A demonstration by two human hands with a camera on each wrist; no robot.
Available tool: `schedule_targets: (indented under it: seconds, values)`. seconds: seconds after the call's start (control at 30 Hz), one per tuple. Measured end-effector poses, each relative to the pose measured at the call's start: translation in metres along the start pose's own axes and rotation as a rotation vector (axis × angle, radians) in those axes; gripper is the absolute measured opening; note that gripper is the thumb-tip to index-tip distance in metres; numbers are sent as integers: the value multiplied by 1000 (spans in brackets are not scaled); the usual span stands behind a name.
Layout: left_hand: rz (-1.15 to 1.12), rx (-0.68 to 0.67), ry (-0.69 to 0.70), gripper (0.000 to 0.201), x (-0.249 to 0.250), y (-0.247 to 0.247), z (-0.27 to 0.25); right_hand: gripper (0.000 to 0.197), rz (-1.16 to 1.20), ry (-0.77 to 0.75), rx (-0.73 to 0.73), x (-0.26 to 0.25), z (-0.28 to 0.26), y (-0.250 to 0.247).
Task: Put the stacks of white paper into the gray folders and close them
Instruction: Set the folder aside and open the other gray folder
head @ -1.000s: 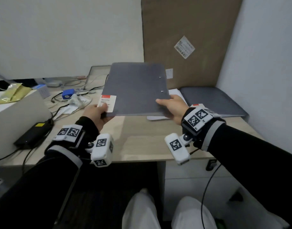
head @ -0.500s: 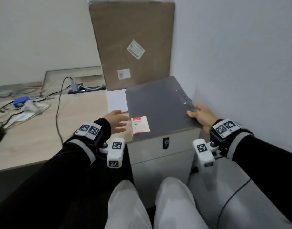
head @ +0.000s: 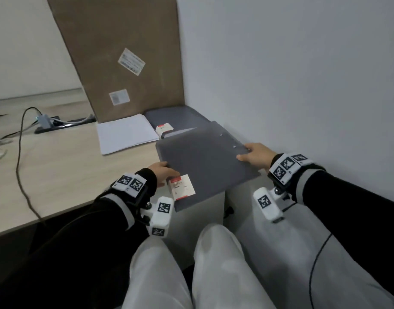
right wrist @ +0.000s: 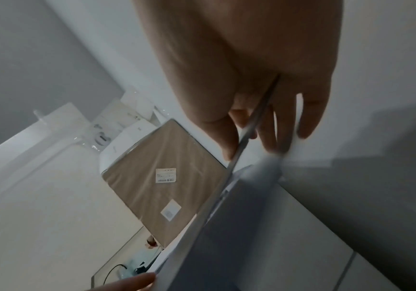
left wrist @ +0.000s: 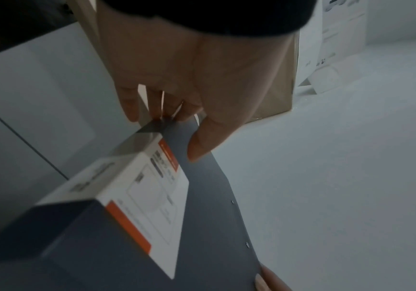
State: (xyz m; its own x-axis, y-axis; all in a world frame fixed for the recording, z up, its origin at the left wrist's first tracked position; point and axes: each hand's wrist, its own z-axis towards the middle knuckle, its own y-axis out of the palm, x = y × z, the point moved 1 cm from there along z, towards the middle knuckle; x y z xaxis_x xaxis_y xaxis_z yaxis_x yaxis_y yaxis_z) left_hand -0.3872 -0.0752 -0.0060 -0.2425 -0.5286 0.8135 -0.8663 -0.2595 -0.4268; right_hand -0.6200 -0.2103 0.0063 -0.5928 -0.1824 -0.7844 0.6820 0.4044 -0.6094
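Both hands hold a closed gray folder [head: 205, 161] at the desk's right front corner. Its far corner overlaps a second gray folder [head: 176, 117] by the wall, and its near corner juts past the desk edge. My left hand [head: 169, 172] pinches the left corner beside the red-and-white label [head: 182, 187], thumb [left wrist: 199, 145] on top and fingers beneath. My right hand [head: 245, 153] pinches the right edge near the rivets, with the folder edge [right wrist: 246, 137] between its thumb and fingers. A stack of white paper [head: 127, 133] lies left of the rear folder.
A tall cardboard box [head: 120, 56] leans against the wall behind the paper. A power strip with cables [head: 46, 123] lies at the back left of the wooden desk [head: 57, 172]. The white wall is close on the right. A white cabinet [head: 202, 210] stands under the desk corner.
The folder has travelled from the desk's middle to its right front corner and come lower. My left hand, loose beside the label half a second ago, now pinches the corner. The view swung right.
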Motion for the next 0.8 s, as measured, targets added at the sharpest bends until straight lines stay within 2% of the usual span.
schedule_targets:
  seconds: [0.07, 0.13, 0.2, 0.3, 0.43, 0.57, 0.63, 0.8]
  values:
    - [-14, 0, 2, 12, 0, -1, -1, 33, 11, -22, -16, -13, -4, -8]
    - [0, -34, 12, 7, 4, -2, -7, 33, 143, -55, -62, -33, -11, -18]
    - [39, -49, 60, 31, 9, -4, -15, 36, 308, -87, -134, -55, -17, -28]
    - [-60, -104, 135, 30, 27, -13, -38, 39, 498, -184, -297, -92, -28, -31]
    - [-269, -149, 224, 64, 52, -42, -57, 25, 643, -271, -478, -145, -41, -1]
    - [-336, -204, 227, 90, 57, -84, -78, 43, 587, -322, -559, -187, -42, 54]
    - [-334, -195, 218, 86, 47, -107, -83, 45, 474, -358, -604, -201, -42, 83]
    - [-508, -73, 217, 34, 0, -159, -95, 47, 333, -375, -644, -211, -33, 135]
